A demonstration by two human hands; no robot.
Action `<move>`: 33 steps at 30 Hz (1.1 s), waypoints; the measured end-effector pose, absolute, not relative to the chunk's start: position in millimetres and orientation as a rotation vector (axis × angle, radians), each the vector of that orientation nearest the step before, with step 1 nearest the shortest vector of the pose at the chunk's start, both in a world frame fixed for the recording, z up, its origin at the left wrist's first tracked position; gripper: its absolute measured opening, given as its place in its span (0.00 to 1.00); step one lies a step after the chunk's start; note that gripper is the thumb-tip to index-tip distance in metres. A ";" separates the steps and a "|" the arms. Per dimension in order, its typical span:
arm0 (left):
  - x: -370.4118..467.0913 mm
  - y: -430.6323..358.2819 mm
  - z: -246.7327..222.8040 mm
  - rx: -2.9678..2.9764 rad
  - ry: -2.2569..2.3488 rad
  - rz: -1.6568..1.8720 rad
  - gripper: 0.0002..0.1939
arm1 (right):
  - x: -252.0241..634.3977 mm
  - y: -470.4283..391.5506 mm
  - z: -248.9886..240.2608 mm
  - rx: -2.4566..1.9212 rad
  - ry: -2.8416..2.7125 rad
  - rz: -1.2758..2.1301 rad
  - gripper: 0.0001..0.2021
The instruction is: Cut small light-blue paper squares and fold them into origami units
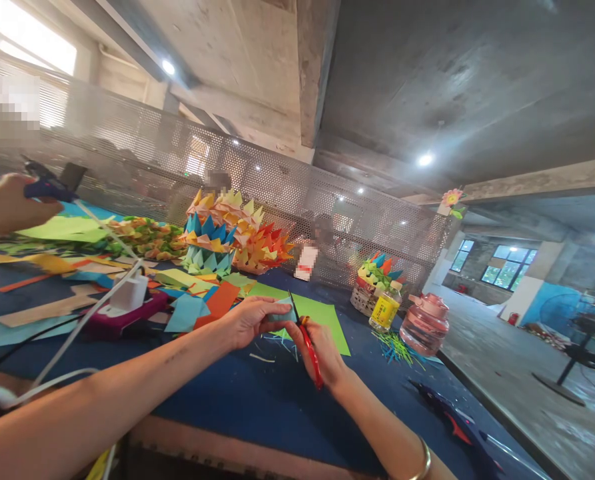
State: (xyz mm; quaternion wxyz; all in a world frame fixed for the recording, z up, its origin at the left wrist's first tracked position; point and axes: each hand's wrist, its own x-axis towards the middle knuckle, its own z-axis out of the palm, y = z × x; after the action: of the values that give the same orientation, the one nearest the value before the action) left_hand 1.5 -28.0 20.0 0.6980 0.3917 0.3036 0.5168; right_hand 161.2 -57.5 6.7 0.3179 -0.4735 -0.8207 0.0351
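Plainly, both hands meet near the middle of the counter [217,407]. The fingers of the left hand [247,323] pinch a small piece of light-blue paper [284,312], which sits right at their tips, while the fingers of the right hand [324,350] are curled around red-handled scissors [311,357]. The dark blades rise from the right fingers and cross beside the paper, close to the left fingertips (whether they are parted is too small to tell). Behind and partly under the fingers lies a green sheet [330,327], with thin clippings [277,343] scattered just below them. Left of the fingers are an orange piece of paper [218,303] and, farther out, a magenta power strip [97,325] bearing a white plug [128,292]. Beyond the fingers, well apart, stand folded-paper pieces [227,230] in yellow, orange and blue. To their right are a bottle with a yellow label [384,310], a pink bottle [424,323] and a heap of green and blue strips [394,347]. A glue gun [457,417] lies nearer the right forearm. Far left of the fingers, another person's hand [14,207] grips a second glue gun [47,190].
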 end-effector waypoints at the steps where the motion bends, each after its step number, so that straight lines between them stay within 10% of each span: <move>1: 1.5 -27.6 19.7 0.876 0.676 1.149 0.07 | 161.0 -57.3 6.3 -1.246 -2.158 0.088 0.20; 19: 2.1 -26.4 19.8 0.839 0.685 1.165 0.07 | 161.2 -54.3 7.8 -1.275 -2.092 -0.004 0.21; 33: -3.9 -14.2 20.9 0.777 0.746 1.260 0.05 | 253.8 -22.8 42.6 -2.280 -1.831 -0.395 0.15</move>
State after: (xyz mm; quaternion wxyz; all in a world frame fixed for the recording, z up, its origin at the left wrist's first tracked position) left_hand -3.9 -14.2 20.9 0.6757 0.3455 0.3316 0.5604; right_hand 253.8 -22.8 42.6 0.0953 -0.7692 -0.6176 -0.1332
